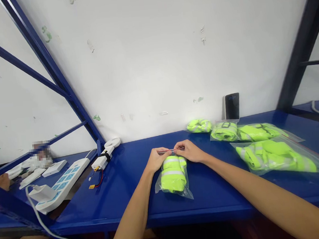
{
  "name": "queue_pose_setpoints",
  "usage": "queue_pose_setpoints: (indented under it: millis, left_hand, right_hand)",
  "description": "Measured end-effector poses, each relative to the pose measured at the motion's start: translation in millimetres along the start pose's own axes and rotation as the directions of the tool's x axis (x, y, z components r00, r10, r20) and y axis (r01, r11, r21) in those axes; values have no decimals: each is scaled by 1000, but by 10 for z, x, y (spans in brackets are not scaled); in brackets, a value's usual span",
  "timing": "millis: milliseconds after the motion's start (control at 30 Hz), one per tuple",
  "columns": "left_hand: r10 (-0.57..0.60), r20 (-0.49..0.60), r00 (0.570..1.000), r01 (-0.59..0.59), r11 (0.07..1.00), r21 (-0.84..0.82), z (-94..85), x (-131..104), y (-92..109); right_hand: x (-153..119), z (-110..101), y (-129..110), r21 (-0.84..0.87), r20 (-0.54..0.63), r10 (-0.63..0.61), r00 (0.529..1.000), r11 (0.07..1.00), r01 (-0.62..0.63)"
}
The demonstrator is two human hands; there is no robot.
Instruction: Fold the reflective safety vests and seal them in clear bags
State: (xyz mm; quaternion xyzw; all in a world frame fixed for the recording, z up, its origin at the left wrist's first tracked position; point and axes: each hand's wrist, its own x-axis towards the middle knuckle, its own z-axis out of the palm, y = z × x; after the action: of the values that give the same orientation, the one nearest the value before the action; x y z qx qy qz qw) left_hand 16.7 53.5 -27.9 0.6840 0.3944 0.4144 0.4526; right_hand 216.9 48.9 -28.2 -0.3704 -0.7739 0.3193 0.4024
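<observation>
A clear zip bag [188, 192] lies on the blue table in front of me, with a folded neon-yellow reflective vest [173, 178] inside it. Its reddish seal strip runs along the far edge. My left hand [158, 158] pinches that edge at the left, fingers closed. At the right, my right hand [189, 151] grips the same edge between thumb and fingers. Both hands nearly meet at the middle of the strip. The bag's near end rests flat on the table.
Several bagged neon vests [275, 155] lie at the right. A dark phone-like device [232, 106] leans against the wall. At the left are a small fan [112, 142], a white module with loose wires [103, 160], a power strip [66, 183] and a blue frame post [69, 90]. Another person sits beyond it.
</observation>
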Motion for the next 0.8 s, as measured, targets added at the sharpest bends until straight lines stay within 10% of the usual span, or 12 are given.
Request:
queue_pose_setpoints:
  millis: [800]
  left_hand:
    - [23, -170, 985, -45, 990, -132, -41, 82, -184]
  right_hand:
    - [4, -255, 65, -157, -59, 14, 998, 987, -23]
